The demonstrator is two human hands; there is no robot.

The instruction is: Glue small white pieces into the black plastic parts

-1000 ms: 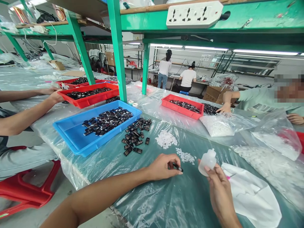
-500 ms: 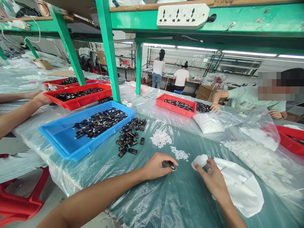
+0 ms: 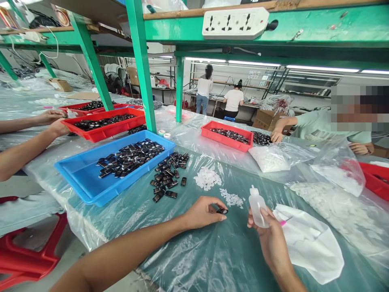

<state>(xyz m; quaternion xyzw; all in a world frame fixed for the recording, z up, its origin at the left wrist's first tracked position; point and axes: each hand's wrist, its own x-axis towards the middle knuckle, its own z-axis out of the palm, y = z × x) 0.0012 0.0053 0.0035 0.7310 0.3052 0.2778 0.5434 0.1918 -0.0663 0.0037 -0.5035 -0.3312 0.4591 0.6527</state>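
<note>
Between the thumb and fingers of my left hand [image 3: 204,212] is a small black casing [image 3: 223,211], mostly covered by the fingers. My right hand [image 3: 269,233] is wrapped round a translucent squeeze bottle [image 3: 257,205], held nearly upright with its narrow tip at the top. Beyond my left hand lie a pile of white flat pieces [image 3: 207,178] and a smaller heap of tiny white pieces [image 3: 231,198]. Loose black casings [image 3: 165,178] are spread beside the blue tray [image 3: 75,172], which holds many more. Under and beside my right wrist lies a white cloth [image 3: 316,247] with a pink item on it.
Red trays [image 3: 226,138] of black parts stand farther back. Plastic bags [image 3: 273,158] of white pieces lie on the right. A green post [image 3: 141,69] rises behind the blue tray. Co-workers' arms [image 3: 39,129] reach in at left; another person [image 3: 322,121] sits across the table.
My right hand has raised and turned the squeeze bottle from lying low to nearly upright. My left hand keeps the black casing, turned slightly. The view has shifted a little.
</note>
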